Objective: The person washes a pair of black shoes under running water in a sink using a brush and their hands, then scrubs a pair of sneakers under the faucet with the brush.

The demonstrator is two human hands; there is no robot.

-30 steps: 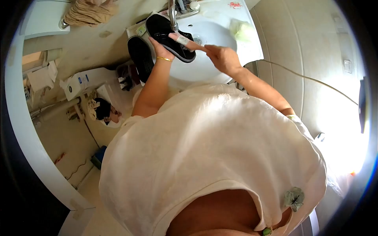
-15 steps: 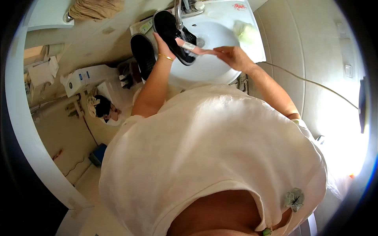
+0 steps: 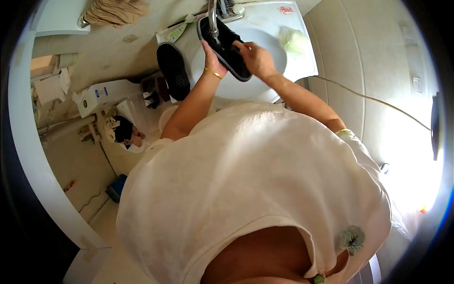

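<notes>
A black shoe (image 3: 230,55) is tilted over the white sink basin (image 3: 274,52), below the metal faucet (image 3: 213,21). My left hand (image 3: 213,60) grips the shoe by its near left side. On the shoe's right side, my right hand (image 3: 257,59) is closed around the pink brush (image 3: 238,44); most of the brush is hidden in the shoe's opening and behind my fingers. A second black shoe (image 3: 173,71) rests at the left edge of the sink, sole details unclear.
A green and white tube (image 3: 177,33) lies at the sink's back left corner. A pale yellow-green bag (image 3: 294,40) sits on the right rim. A brown cloth (image 3: 116,12) hangs at upper left. Bins with clothes (image 3: 125,130) stand at lower left.
The held shoe and my left hand have moved right. My right hand has moved left, up to the shoe, and the brush has gone from lying across the shoe to mostly hidden inside it.
</notes>
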